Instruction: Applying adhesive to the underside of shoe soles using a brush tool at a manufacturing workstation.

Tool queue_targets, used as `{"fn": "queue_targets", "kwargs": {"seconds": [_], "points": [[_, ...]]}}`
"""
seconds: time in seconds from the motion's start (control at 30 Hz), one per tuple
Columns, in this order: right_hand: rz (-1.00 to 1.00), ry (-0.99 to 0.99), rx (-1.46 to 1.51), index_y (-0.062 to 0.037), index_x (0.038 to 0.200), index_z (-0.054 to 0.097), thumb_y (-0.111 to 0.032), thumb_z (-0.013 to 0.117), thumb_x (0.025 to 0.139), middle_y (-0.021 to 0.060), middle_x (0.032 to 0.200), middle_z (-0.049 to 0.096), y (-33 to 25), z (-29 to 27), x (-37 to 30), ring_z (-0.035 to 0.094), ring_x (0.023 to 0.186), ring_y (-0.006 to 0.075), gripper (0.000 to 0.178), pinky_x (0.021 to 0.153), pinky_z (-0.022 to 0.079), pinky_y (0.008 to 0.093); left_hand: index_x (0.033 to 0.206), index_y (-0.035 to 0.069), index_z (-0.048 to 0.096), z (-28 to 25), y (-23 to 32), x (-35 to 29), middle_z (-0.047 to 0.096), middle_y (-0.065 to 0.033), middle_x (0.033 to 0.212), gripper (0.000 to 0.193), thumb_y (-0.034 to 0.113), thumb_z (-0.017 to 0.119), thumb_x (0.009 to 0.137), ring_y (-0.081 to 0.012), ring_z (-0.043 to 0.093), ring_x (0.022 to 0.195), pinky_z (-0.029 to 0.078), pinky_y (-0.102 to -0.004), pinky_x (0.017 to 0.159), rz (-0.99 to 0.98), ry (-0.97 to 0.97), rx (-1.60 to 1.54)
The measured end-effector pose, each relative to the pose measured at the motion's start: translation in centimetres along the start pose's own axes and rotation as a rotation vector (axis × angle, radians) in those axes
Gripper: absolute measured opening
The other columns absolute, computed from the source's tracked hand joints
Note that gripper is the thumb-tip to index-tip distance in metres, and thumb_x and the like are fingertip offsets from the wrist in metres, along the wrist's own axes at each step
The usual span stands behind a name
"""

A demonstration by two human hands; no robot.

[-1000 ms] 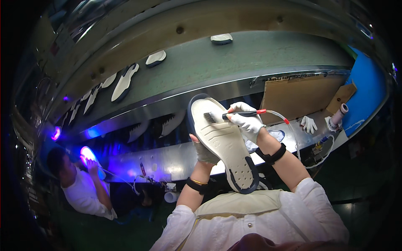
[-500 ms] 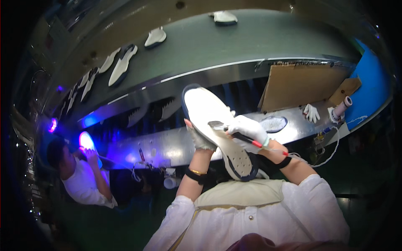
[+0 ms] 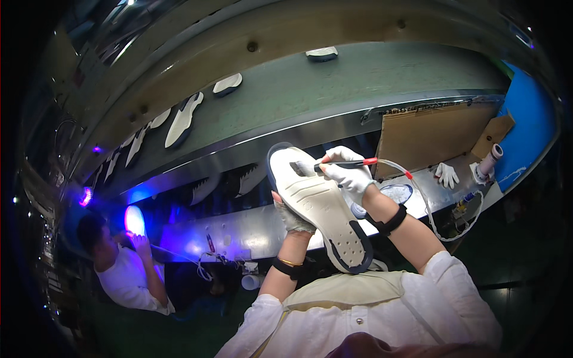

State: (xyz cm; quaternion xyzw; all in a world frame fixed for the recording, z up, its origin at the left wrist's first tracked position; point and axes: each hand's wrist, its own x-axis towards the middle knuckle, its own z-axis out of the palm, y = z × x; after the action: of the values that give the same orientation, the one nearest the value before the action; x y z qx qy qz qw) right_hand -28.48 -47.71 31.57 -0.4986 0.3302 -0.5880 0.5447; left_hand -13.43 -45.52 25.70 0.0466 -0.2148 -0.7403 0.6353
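Observation:
A large cream shoe sole (image 3: 310, 200) with a dark navy rim slants in front of me, its heel end near my apron. My left hand (image 3: 292, 218), in a white glove with bare fingertips, is closed on the sole's left edge and supports it from below. My gloved right hand (image 3: 352, 178) grips a black-handled brush (image 3: 343, 164), with a red collar and a pale tube trailing off to the right. The brush end is over the toe part of the sole, where a grey patch shows; whether the bristles touch cannot be made out.
Several soles, one of them this long sole (image 3: 184, 119), lie on the green conveyor belt (image 3: 286, 89). On the metal bench (image 3: 250, 235) are an oval white piece with a dark rim (image 3: 397, 193) and a white glove (image 3: 446, 175). Cardboard (image 3: 436, 137) leans behind. A co-worker (image 3: 128, 265) sits left under blue light.
My right hand has moved up along the sole, taking the brush from its middle to the toe part. The brush handle now points right. My left hand keeps its hold.

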Motion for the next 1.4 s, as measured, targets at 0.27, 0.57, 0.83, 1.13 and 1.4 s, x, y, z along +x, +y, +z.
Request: {"fn": "queue_targets", "kwargs": {"seconds": [0.27, 0.57, 0.83, 1.13, 1.4], "points": [[-0.118, 0.089, 0.010, -0.0051, 0.095, 0.056, -0.005, 0.066, 0.084, 0.0047, 0.091, 0.064, -0.2, 2.2, 0.7, 0.059, 0.078, 0.0095, 0.014, 0.070, 0.049, 0.0240, 0.145, 0.016, 0.029, 0.5, -1.7, -1.1, 0.044, -0.0081, 0.140, 0.087, 0.074, 0.040, 0.082, -0.0273, 0.049, 0.123, 0.040, -0.0434, 0.103, -0.001, -0.034, 0.090], [0.053, 0.127, 0.249, -0.0041, 0.099, 0.057, -0.008, 0.068, 0.083, 0.0043, 0.094, 0.062, 0.3, 3.7, 0.0, 0.060, 0.086, 0.0106, 0.019, 0.077, 0.049, 0.0247, 0.143, 0.015, 0.032, 0.0, -2.2, -1.4, 0.047, -0.0051, 0.137, 0.085, 0.072, 0.046, 0.082, -0.0243, 0.050, 0.121, 0.042, -0.0401, 0.101, 0.058, 0.088, 0.043], [0.003, -0.087, -0.105, -0.0051, 0.093, 0.061, -0.009, 0.070, 0.080, 0.0022, 0.091, 0.064, 0.4, 3.4, -1.4, 0.060, 0.085, 0.0094, 0.016, 0.079, 0.049, 0.0267, 0.142, 0.015, 0.034, 0.2, -2.1, -1.9, 0.048, -0.0052, 0.135, 0.084, 0.074, 0.041, 0.082, -0.0246, 0.051, 0.119, 0.043, -0.0411, 0.100, 0.055, 0.164, 0.027], [-0.410, -0.192, -0.551, -0.0057, 0.086, 0.067, -0.009, 0.072, 0.074, 0.0075, 0.082, 0.066, -0.3, 3.0, -3.2, 0.065, 0.076, 0.0182, 0.013, 0.072, 0.051, 0.0279, 0.125, 0.011, 0.045, -0.6, -1.7, -2.1, 0.052, -0.0081, 0.117, 0.075, 0.072, 0.046, 0.081, -0.0240, 0.053, 0.109, 0.047, -0.0409, 0.093, 0.068, 0.155, 0.047], [-0.680, -0.244, -0.673, -0.0161, 0.087, 0.066, -0.012, 0.068, 0.069, 0.0052, 0.083, 0.065, 0.2, 2.2, -4.0, 0.062, 0.073, 0.0253, 0.018, 0.067, 0.049, 0.0308, 0.134, 0.008, 0.040, -0.2, -0.7, -2.1, 0.058, -0.0096, 0.111, 0.086, 0.075, 0.044, 0.080, -0.0224, 0.058, 0.085, 0.053, -0.0375, 0.078, 0.052, 0.224, 0.059]]}}
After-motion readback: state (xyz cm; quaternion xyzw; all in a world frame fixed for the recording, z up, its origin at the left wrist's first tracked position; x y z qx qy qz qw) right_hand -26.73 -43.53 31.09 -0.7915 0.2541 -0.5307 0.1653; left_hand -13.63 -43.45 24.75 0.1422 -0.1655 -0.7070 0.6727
